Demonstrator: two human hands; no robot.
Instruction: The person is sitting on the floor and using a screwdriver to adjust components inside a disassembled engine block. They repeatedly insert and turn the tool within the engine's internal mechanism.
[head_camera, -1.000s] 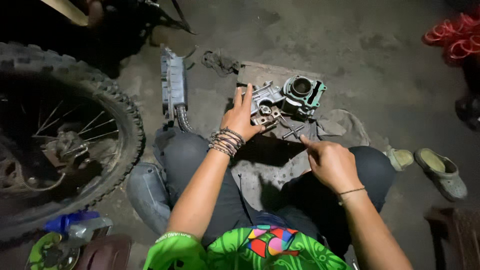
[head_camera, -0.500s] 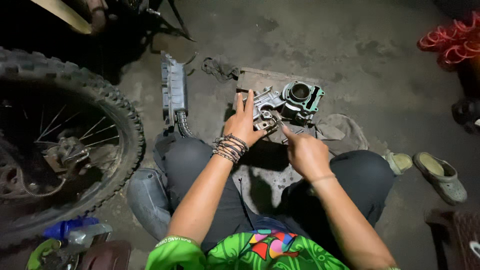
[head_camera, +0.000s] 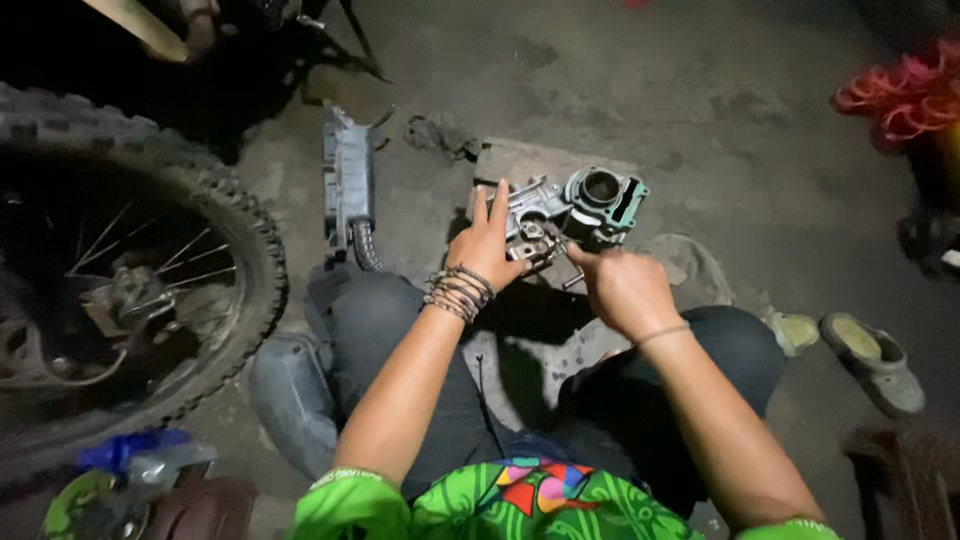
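Note:
A grey metal engine cylinder head (head_camera: 535, 215) with a round cylinder block (head_camera: 603, 193) beside it rests on a board on the concrete floor in front of my knees. My left hand (head_camera: 487, 245), several bracelets on its wrist, lies flat on the left side of the cylinder head with fingers spread. My right hand (head_camera: 620, 285) has its fingers closed at the near side of the part, where a small metal piece (head_camera: 545, 258) sticks out; what it pinches is hidden by the fingers.
A knobby spoked motorcycle wheel (head_camera: 130, 290) fills the left side. A long grey metal part (head_camera: 347, 185) lies on the floor to the left of the board, a rag (head_camera: 440, 135) behind it. Sandals (head_camera: 870, 355) lie at right, red cord (head_camera: 900, 100) at upper right.
My right hand has moved up and left from above my right knee to the near edge of the cylinder head. My left hand has stayed pressed on the part.

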